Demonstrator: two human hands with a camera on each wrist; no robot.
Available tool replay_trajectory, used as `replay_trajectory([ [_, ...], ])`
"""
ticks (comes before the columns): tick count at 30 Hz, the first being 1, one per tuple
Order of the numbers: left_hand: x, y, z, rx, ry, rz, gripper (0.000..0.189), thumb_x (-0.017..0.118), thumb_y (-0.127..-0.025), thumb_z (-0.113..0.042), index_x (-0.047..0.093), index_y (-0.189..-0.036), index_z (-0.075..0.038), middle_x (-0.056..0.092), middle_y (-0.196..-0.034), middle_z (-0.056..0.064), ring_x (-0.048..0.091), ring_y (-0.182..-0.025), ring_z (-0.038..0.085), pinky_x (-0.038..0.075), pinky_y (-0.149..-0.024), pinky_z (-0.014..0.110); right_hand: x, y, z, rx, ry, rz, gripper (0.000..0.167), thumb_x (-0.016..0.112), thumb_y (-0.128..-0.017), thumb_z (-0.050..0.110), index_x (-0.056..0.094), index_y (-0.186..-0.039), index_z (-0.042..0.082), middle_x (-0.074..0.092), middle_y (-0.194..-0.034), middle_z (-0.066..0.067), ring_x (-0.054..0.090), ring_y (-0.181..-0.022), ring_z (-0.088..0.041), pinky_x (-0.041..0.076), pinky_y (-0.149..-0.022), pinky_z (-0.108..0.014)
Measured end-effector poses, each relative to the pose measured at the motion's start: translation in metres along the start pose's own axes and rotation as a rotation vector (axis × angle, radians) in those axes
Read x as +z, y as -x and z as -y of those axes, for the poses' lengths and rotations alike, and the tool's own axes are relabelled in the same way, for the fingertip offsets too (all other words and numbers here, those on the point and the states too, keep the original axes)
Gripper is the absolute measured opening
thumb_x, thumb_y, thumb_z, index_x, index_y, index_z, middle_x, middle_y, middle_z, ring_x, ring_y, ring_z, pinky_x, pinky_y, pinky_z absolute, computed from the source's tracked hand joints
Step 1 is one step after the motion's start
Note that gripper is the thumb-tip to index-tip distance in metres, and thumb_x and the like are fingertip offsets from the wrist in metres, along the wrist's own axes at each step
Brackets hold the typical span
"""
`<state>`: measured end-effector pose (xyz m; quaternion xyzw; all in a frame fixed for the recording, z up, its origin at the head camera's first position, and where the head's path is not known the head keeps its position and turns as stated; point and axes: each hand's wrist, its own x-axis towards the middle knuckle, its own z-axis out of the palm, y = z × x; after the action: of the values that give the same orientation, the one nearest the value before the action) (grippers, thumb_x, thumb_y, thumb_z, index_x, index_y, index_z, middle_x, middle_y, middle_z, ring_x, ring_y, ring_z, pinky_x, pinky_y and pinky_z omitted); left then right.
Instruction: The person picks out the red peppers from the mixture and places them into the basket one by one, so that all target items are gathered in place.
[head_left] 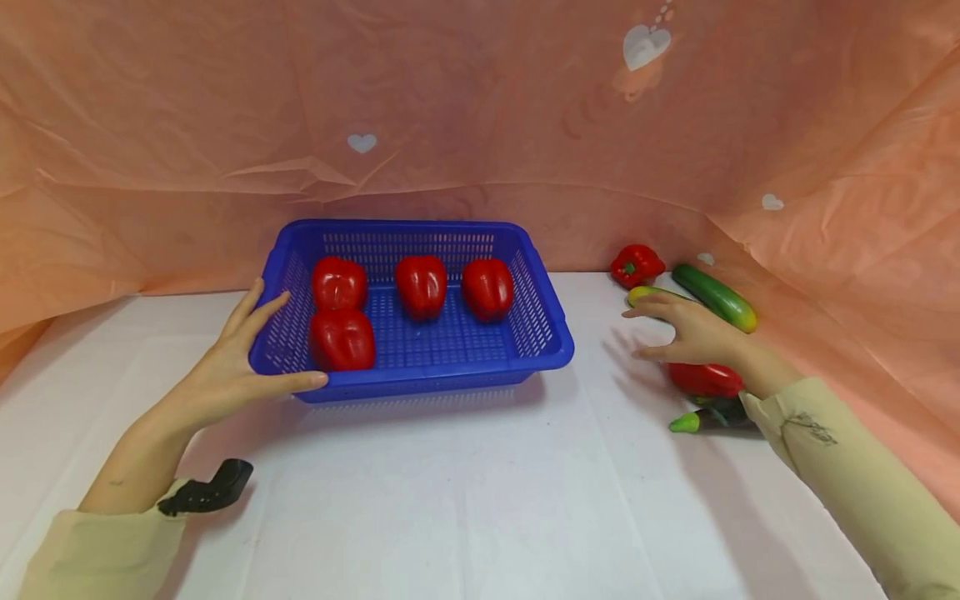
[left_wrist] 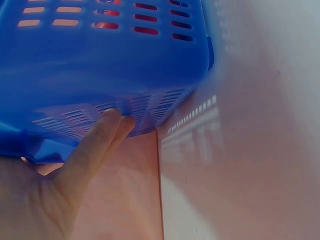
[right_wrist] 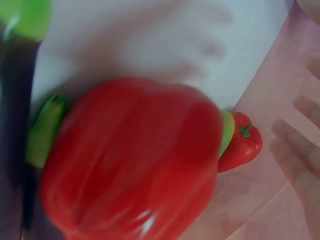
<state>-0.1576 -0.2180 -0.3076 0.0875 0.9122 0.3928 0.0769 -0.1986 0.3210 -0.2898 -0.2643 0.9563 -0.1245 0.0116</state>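
My left hand (head_left: pixel 225 367) is at the left end of a blue plastic basket (head_left: pixel 450 367). Its thumb lies along the front rim, and its spread fingers (left_wrist: pixel 95 145) reach along the outside of the side wall in the left wrist view. Inside the basket are several red bell peppers (head_left: pixel 421 287). My right hand (head_left: pixel 697 329) hovers over the vegetables on the right with its fingers apart, holding nothing. Just below it lies another red bell pepper (head_left: pixel 705 381), large in the right wrist view, beside a dark eggplant (head_left: pixel 720 419) with a green cap.
Farther back on the right are a red bell pepper (head_left: pixel 637 265) and a green cucumber (head_left: pixel 716 296). A yellowish vegetable (head_left: pixel 648 293) is partly hidden behind my right hand. A white cloth (head_left: pixel 450 500) covers the table, and an orange sheet (head_left: pixel 465 108) hangs behind.
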Motion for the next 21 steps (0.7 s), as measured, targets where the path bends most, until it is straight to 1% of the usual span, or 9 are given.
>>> replay_trajectory([
  [5,0.0,0.0,0.0,-0.002,-0.003,0.001,0.113,0.077,-0.075,-0.047,0.001,-0.156,-0.025,-0.027,-0.158,-0.003,-0.01,-0.143,0.05,0.018,-0.093,0.082,-0.001,0.009,-0.006,0.024,-0.007,0.012,0.049,0.08,-0.075,0.016,0.065,-0.119,0.003,0.053,-0.133,-0.023,0.044,-0.126,-0.043,0.04,-0.1,-0.062],
  [7,0.0,0.0,0.0,-0.001,-0.005,0.001,0.113,0.077,-0.075,-0.047,0.001,-0.156,-0.025,-0.027,-0.158,-0.003,-0.01,-0.143,0.051,0.018,-0.093,0.082,-0.001,0.012,-0.008,0.033,-0.01,0.011,0.049,0.081,-0.074,0.016,0.066,-0.119,0.004,0.053,-0.133,-0.024,0.045,-0.126,-0.043,0.041,-0.099,-0.062],
  [12,0.0,0.0,0.0,0.0,-0.009,0.001,0.113,0.077,-0.075,-0.047,0.001,-0.156,-0.025,-0.027,-0.158,-0.003,-0.01,-0.143,0.051,0.019,-0.092,0.082,0.001,0.018,-0.013,0.031,-0.008,-0.001,0.05,0.083,-0.072,0.016,0.067,-0.118,0.004,0.054,-0.131,-0.027,0.047,-0.123,-0.043,0.045,-0.095,-0.06],
  [16,0.0,0.0,0.001,-0.004,-0.016,-0.001,0.113,0.077,-0.075,-0.048,0.001,-0.156,-0.025,-0.027,-0.158,-0.002,-0.009,-0.143,0.051,0.02,-0.092,0.082,0.003,0.024,-0.019,0.033,0.009,0.006,0.05,0.082,-0.072,0.016,0.066,-0.118,0.002,0.053,-0.129,-0.03,0.048,-0.12,-0.045,0.045,-0.093,-0.061],
  [19,0.0,-0.001,0.001,-0.005,-0.02,-0.002,0.114,0.077,-0.075,-0.049,0.001,-0.156,-0.025,-0.027,-0.158,-0.002,-0.009,-0.143,0.051,0.02,-0.092,0.082,0.002,0.028,-0.022,0.069,0.009,0.027,0.052,0.082,-0.072,0.016,0.065,-0.12,0.002,0.051,-0.131,-0.031,0.047,-0.12,-0.046,0.046,-0.093,-0.062],
  [21,0.0,-0.001,0.001,-0.004,-0.02,-0.002,0.114,0.077,-0.075,-0.049,0.001,-0.156,-0.024,-0.026,-0.158,-0.002,-0.009,-0.143,0.051,0.02,-0.093,0.081,0.001,0.031,-0.024,0.108,-0.003,0.049,0.055,0.083,-0.072,0.017,0.064,-0.122,0.003,0.05,-0.133,-0.031,0.046,-0.121,-0.046,0.049,-0.09,-0.06],
])
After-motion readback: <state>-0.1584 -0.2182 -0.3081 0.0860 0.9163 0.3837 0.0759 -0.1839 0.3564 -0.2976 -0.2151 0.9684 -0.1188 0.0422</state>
